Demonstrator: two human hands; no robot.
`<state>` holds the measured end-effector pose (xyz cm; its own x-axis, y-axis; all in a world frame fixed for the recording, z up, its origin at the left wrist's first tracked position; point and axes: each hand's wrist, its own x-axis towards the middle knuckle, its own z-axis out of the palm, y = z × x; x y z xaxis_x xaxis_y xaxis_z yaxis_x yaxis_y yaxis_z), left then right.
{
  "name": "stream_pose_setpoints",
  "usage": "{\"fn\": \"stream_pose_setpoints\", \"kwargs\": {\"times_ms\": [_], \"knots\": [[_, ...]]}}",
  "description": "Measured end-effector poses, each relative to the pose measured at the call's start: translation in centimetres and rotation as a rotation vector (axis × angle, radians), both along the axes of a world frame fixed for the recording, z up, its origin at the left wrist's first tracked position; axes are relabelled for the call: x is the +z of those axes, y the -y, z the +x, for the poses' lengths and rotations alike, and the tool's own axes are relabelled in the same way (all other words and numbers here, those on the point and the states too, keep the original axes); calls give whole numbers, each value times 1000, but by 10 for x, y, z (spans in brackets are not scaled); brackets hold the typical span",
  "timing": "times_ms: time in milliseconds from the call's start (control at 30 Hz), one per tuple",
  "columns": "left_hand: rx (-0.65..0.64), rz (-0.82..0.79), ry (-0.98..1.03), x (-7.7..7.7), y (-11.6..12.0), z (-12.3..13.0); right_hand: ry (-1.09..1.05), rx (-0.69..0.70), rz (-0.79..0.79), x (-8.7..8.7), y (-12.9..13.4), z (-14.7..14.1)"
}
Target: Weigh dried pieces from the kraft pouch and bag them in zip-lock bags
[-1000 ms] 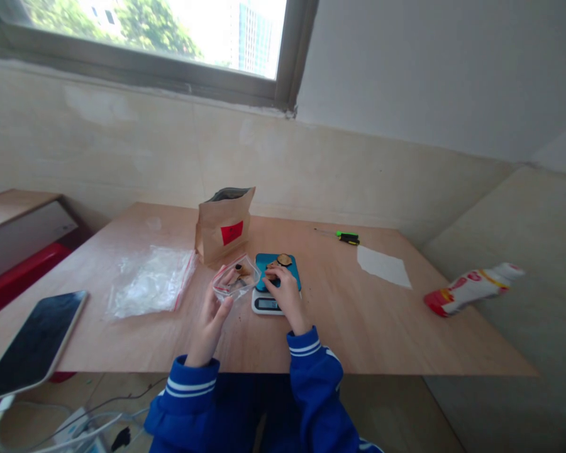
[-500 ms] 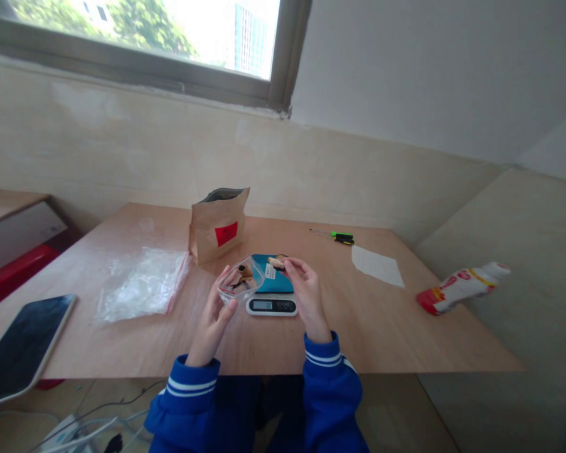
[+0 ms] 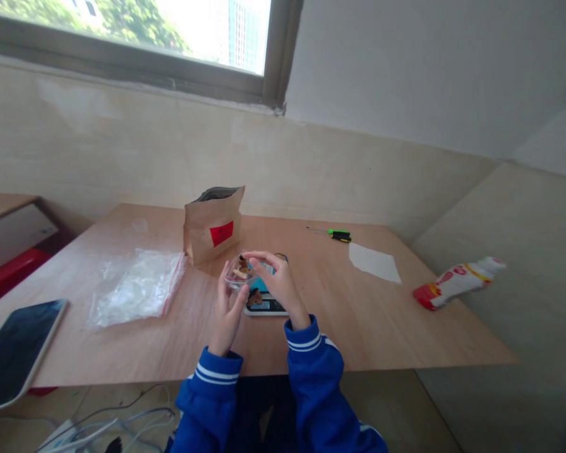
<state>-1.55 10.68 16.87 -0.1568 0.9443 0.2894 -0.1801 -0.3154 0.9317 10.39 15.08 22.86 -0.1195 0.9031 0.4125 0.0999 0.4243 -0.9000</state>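
My left hand (image 3: 229, 310) holds a small clear plastic bag (image 3: 237, 275) with brown dried pieces inside, its mouth open. Over that mouth, my right hand (image 3: 278, 281) has its thumb and forefinger near the pieces; whether they grip one is too small to tell. Beneath my hands lies a digital scale (image 3: 266, 311) with a blue-green packet (image 3: 259, 285) on it. A brown piece (image 3: 255, 297) shows beside the bag, over the scale's front. The brown paper bag (image 3: 200, 229) with a red label stands open behind my left hand.
Clear plastic bags (image 3: 136, 289) and a tablet (image 3: 21, 346) lie at the left. Two screwdrivers (image 3: 340, 235) and white paper (image 3: 374, 263) are at the back right. A red and white bottle (image 3: 455, 283) lies near the right edge.
My right hand has moved left from over the packet to the small bag's mouth. My left hand has shifted slightly right with the bag. A brown piece now shows over the scale's front.
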Motion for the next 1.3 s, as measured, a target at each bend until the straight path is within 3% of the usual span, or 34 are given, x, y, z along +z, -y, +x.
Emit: {"fn": "stream_pose_setpoints", "kwargs": {"times_ms": [133, 267, 400, 567, 700, 867, 933, 1000, 1100, 1200, 1300], "knots": [[69, 10, 31, 8, 6, -12, 95, -167, 38, -7, 11, 15], [120, -10, 66, 10, 9, -27, 530, -270, 2, -36, 23, 24], [141, -10, 76, 15, 12, -35, 867, -412, -66, -60, 35, 16], [120, -4, 61, 18, 18, -38, 940, -482, -40, -71, 39, 2], [51, 23, 60, 15, 21, -41, 764, -481, -51, -56, 33, 4], [-20, 57, 44, 16, 21, -41, 262, -540, 50, -2, 24, 5], [-46, 63, 34, 16, 21, -40, 221, -459, 111, 16, 21, 3], [-57, 66, 30, 16, 20, -40, 262, -339, 144, 22, 15, 3], [-42, 51, 26, 15, 20, -40, 331, -333, 114, 8, -2, 12], [-11, 50, 24, 12, 20, -42, 559, -455, 8, -21, -24, 25], [-17, 81, 32, 9, 20, -45, 699, -476, -71, -47, -39, 33]]}}
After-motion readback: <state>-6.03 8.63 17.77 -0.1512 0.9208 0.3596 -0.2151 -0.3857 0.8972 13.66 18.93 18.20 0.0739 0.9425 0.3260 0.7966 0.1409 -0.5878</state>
